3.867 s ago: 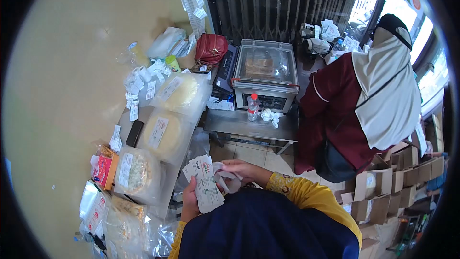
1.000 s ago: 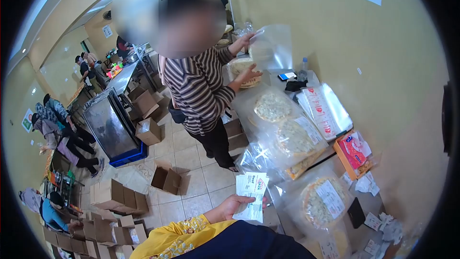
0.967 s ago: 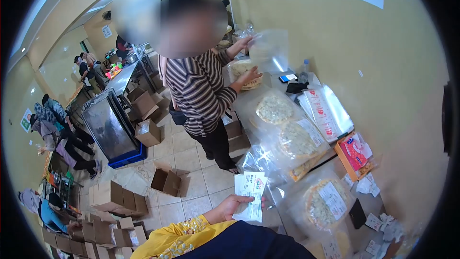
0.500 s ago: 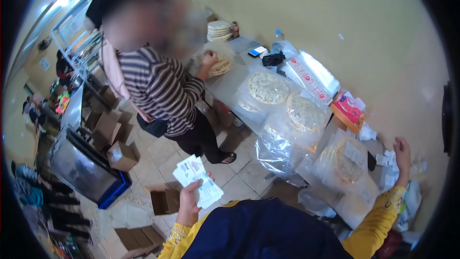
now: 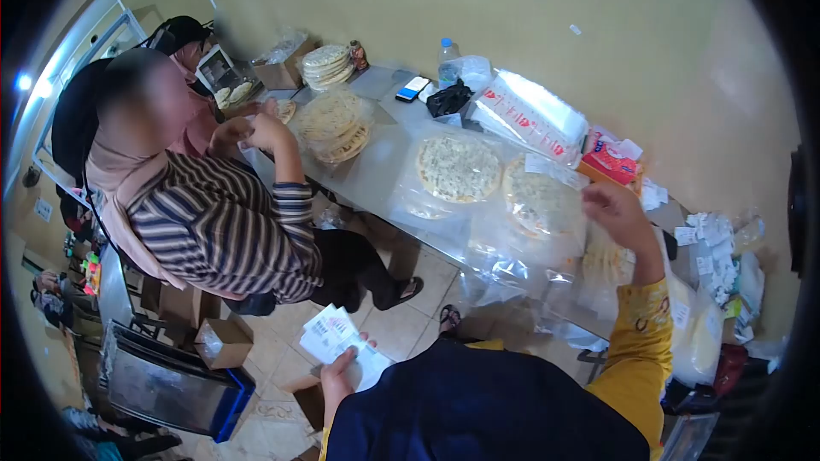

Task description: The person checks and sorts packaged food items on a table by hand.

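My left hand [image 5: 340, 374] is wrapped round a fanned stack of white printed labels [image 5: 329, 337], held low before my body. My right hand [image 5: 617, 209] is raised over the right part of the table, its fingers bent; whether anything is between them is too small to tell. Near it a flat round bread in a clear bag [image 5: 538, 196] has a white label on top. Left of that one, another bagged round bread [image 5: 459, 168] lies flat on the metal table [image 5: 389, 154].
A co-worker in a striped top [image 5: 226, 230] stands at the table's left, beside bread stacks [image 5: 335, 124]. A second person [image 5: 184, 51] is behind. Along the wall are a phone [image 5: 412, 89], a bottle [image 5: 448, 60], a long white box [image 5: 530, 115] and a red packet [image 5: 611, 158].
My right hand has moved left, from the table's right end to above the bagged breads. The view has turned, showing the second person; the striped co-worker's hands are now raised together.
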Demonstrator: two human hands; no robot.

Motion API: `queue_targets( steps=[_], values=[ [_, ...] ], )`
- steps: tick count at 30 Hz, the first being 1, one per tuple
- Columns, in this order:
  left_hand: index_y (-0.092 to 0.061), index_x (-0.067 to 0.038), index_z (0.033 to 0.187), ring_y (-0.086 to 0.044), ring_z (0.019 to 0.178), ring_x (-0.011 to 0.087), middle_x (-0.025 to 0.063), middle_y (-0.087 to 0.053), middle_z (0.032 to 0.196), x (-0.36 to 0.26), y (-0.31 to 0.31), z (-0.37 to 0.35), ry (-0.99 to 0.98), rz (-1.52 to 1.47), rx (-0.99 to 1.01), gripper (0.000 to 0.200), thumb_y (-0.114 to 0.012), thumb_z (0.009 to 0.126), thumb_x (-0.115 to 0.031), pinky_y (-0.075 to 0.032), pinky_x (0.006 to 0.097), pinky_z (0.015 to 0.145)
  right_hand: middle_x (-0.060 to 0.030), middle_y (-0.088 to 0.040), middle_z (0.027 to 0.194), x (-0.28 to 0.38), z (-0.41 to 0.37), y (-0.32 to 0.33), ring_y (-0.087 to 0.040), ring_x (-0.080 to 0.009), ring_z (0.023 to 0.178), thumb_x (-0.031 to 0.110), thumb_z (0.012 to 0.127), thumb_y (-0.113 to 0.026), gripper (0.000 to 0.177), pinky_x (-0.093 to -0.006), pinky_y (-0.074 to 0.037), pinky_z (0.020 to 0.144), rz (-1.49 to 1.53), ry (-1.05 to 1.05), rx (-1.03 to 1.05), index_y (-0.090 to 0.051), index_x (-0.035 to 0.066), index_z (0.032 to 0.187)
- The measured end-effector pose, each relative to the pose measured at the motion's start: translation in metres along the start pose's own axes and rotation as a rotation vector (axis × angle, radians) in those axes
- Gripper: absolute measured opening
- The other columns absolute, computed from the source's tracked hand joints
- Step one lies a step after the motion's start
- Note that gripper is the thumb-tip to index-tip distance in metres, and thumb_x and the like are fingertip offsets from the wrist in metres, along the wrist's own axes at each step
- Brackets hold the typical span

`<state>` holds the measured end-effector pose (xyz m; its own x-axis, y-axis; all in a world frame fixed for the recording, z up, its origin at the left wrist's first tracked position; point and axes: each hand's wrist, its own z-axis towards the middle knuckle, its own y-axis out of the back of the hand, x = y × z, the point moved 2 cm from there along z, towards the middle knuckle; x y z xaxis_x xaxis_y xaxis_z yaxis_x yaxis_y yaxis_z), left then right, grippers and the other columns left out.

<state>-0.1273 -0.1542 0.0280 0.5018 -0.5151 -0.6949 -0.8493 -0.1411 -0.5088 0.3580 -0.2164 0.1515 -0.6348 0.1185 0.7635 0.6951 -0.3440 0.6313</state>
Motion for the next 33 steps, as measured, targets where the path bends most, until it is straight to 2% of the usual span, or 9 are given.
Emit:
queue_targets(
  steps=[5,8,10,14,17,20,23,29,33],
  values=[
    [-0.043,0.007,0.119,-0.06,0.096,0.0297,0.0186,-0.058,0.11,-0.024,-0.065,0.065,0.099,0.18,0.204,0.04,-0.051,0.081,0.0,-0.048,0.0405,0.084,-0.0046,-0.062,0.083,0.043,0.03,-0.169,-0.057,-0.0093,0.075,0.013,0.08,-0.065,0.023,-0.0252,-0.047,0.069,0.486,-0.073,0.282,-0.06,-0.001,0.097],
    [-0.044,0.006,0.12,-0.059,0.098,0.0292,0.018,-0.059,0.108,-0.02,-0.103,0.107,0.162,0.172,0.349,0.038,-0.053,0.083,-0.002,-0.049,0.0404,0.083,-0.0044,-0.062,0.081,0.054,0.047,-0.253,-0.057,-0.0088,0.073,0.012,0.077,-0.068,0.024,-0.0232,-0.047,0.066,0.724,-0.133,0.285,-0.059,0.0,0.096],
    [-0.049,0.004,0.115,-0.06,0.095,0.0234,0.0131,-0.06,0.105,-0.014,-0.112,0.127,0.163,0.234,0.32,0.034,-0.056,0.083,-0.003,-0.048,0.0356,0.083,-0.0037,-0.061,0.079,0.049,0.054,-0.291,-0.057,-0.0073,0.072,0.01,0.077,-0.069,0.022,-0.0211,-0.047,0.064,0.898,-0.24,0.236,-0.059,0.0,0.094],
    [-0.054,0.0,0.111,-0.059,0.092,0.0181,0.009,-0.061,0.104,-0.008,-0.119,0.15,0.161,0.328,0.318,0.03,-0.059,0.081,-0.003,-0.048,0.0321,0.082,-0.0031,-0.061,0.078,0.043,0.066,-0.307,-0.056,-0.0064,0.07,0.007,0.076,-0.069,0.016,-0.0208,-0.046,0.063,0.799,-0.305,0.226,-0.059,0.0,0.086],
    [-0.055,0.001,0.111,-0.059,0.096,0.0211,0.0098,-0.061,0.104,-0.008,-0.127,0.157,0.201,0.339,0.401,0.033,-0.061,0.078,-0.001,-0.046,0.0352,0.085,-0.0035,-0.061,0.078,0.035,0.066,-0.309,-0.057,-0.0074,0.071,0.007,0.076,-0.069,0.015,-0.0215,-0.047,0.065,0.878,-0.326,0.186,-0.061,-0.001,0.087],
    [-0.052,0.002,0.114,-0.057,0.099,0.0238,0.0114,-0.059,0.108,-0.007,-0.125,0.168,0.302,0.246,0.53,0.037,-0.059,0.078,0.0,-0.045,0.0375,0.088,-0.0049,-0.062,0.075,0.031,0.059,-0.308,-0.058,-0.0095,0.069,0.006,0.075,-0.067,0.014,-0.0232,-0.047,0.064,0.852,-0.246,-0.01,-0.063,-0.001,0.087],
    [-0.05,0.001,0.116,-0.056,0.101,0.0265,0.0126,-0.057,0.11,-0.001,-0.119,0.181,0.437,0.27,0.566,0.04,-0.056,0.077,0.001,-0.044,0.0401,0.089,-0.0065,-0.064,0.086,0.034,0.048,-0.307,-0.06,-0.0103,0.073,0.004,0.077,-0.066,0.019,-0.0231,-0.048,0.067,0.704,-0.272,-0.124,-0.062,-0.003,0.095],
    [-0.048,0.001,0.119,-0.056,0.102,0.0287,0.0133,-0.056,0.112,0.001,-0.119,0.19,0.602,0.427,0.61,0.036,-0.051,0.083,0.001,-0.044,0.042,0.089,-0.0066,-0.064,0.083,0.035,0.027,-0.314,-0.059,-0.01,0.072,0.002,0.079,-0.062,0.02,-0.0231,-0.048,0.067,0.791,-0.446,-0.286,-0.058,-0.003,0.097],
    [-0.047,0.001,0.119,-0.055,0.103,0.0289,0.014,-0.055,0.113,-0.001,-0.108,0.195,0.679,0.491,0.6,0.034,-0.05,0.086,-0.003,-0.045,0.0415,0.089,-0.0064,-0.063,0.079,0.029,0.01,-0.323,-0.058,-0.0093,0.068,0.002,0.079,-0.062,0.015,-0.023,-0.048,0.061,0.9,-0.536,-0.351,-0.057,-0.002,0.092]
  ],
)
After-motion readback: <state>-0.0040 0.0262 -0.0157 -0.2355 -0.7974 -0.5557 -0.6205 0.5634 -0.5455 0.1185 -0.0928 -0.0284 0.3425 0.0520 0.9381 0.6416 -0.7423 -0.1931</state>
